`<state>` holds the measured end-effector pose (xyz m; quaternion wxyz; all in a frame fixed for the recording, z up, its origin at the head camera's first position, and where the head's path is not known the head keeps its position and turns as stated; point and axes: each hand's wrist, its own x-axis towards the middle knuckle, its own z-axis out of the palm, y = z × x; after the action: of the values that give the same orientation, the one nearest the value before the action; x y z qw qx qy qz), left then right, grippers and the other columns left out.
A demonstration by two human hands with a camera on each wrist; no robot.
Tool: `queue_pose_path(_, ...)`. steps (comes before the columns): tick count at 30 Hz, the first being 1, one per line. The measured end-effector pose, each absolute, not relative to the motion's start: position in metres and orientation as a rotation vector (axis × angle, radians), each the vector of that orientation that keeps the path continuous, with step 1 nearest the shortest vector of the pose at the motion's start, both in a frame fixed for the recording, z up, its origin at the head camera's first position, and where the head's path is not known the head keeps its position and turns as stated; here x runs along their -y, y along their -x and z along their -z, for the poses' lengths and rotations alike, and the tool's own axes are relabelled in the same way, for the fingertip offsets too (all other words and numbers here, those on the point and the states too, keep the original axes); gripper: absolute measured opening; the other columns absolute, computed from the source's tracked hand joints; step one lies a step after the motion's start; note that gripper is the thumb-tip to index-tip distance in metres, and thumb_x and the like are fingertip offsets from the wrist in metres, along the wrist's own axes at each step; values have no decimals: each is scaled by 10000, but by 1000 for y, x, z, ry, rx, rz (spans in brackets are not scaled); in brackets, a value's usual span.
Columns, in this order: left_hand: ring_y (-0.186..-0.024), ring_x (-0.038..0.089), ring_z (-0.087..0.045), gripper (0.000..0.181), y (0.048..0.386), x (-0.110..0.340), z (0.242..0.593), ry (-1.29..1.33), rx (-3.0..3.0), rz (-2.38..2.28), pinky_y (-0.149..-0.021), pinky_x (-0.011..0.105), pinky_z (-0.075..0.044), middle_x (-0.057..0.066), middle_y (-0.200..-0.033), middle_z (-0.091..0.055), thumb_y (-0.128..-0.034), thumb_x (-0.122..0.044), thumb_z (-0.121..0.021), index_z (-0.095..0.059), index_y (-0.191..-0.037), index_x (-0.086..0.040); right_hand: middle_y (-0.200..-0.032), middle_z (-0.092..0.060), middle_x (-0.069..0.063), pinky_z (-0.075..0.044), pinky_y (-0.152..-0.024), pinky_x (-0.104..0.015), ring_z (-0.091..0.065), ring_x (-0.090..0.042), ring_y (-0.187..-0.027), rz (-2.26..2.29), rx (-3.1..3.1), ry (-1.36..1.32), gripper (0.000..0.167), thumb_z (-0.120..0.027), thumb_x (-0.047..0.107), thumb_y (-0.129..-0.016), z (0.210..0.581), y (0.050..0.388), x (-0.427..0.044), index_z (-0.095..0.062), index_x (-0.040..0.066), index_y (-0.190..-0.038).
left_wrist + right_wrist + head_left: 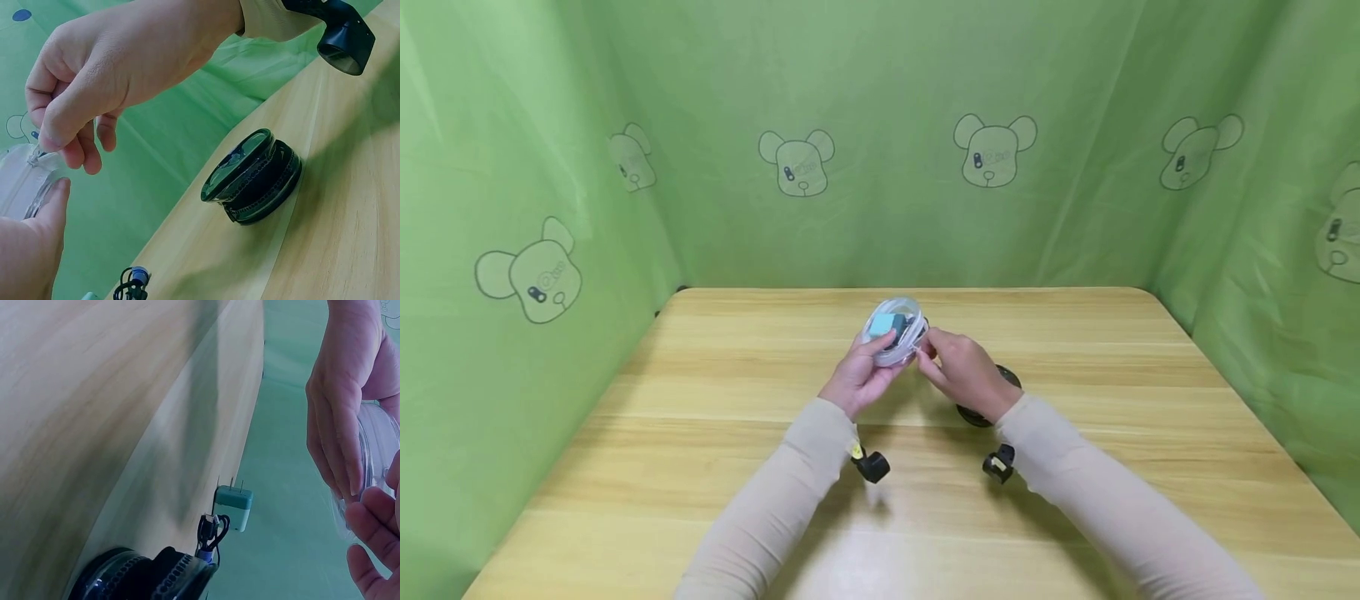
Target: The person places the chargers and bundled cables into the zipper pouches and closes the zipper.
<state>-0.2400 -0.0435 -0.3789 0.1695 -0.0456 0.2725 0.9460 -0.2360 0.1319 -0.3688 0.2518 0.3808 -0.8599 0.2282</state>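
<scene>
My left hand (862, 374) holds up a clear round case (883, 362) with a whitish rim, its thumb across the front. At the rim's right side, the thumb and forefinger of my right hand (966, 371) pinch what looks like the case's zipper pull (35, 153). The pinch is partly covered by fingers in the right wrist view. A teal and white plug charger (234, 506) shows through the clear case in the head view. Beside it lies a bundled black cable (211, 532).
A black round case (253, 178) with a clear top stands on the wooden table (715, 483), partly behind my right hand in the head view. Green curtains (880, 75) with bear faces enclose the back and sides. A dark camera (871, 465) hangs under each wrist.
</scene>
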Motion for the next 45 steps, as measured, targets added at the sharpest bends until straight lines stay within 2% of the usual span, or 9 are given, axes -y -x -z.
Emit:
queue_pose_path(18, -1324, 391, -392, 681, 238, 44, 384, 90, -806, -2686, -963, 385, -490, 225, -1491, -298, -955, 86, -457, -209, -1517, -209, -691, -573, -50, -403, -431, -192, -394, -70, -517, -595, 2288, -999, 64, -622, 30, -859, 373, 235, -133, -568, 18, -829)
queue_pose_path(25, -1332, 387, -381, 665, 240, 43, 381, 69, -844, -2681, -933, 370, -507, 216, -1490, -304, -962, 94, -431, -212, -1518, -197, -727, -587, -94, -466, -476, -233, -462, -129, -566, -565, 2238, -986, 44, -610, 9, -844, 373, 239, -135, -570, -7, -835)
queue_pose_path(32, -1335, 391, -376, 659, 239, 43, 380, 62, -838, -2684, -1042, 434, -413, 216, -1495, -292, -960, 103, -422, -215, -1512, -191, -765, -598, -118, -514, -525, -299, -523, -184, -622, -570, 2189, -969, 50, -613, -11, -828, 371, 239, -137, -564, -13, -841)
queue_pose_path(45, -1329, 377, -390, 677, 239, 44, 380, 72, -828, -2674, -1037, 425, -421, 211, -1489, -307, -956, 111, -426, -230, -1515, -216, -776, -610, -126, -527, -539, -305, -547, -201, -638, -573, 2189, -940, 49, -613, -21, -824, 370, 242, -139, -566, -8, -832)
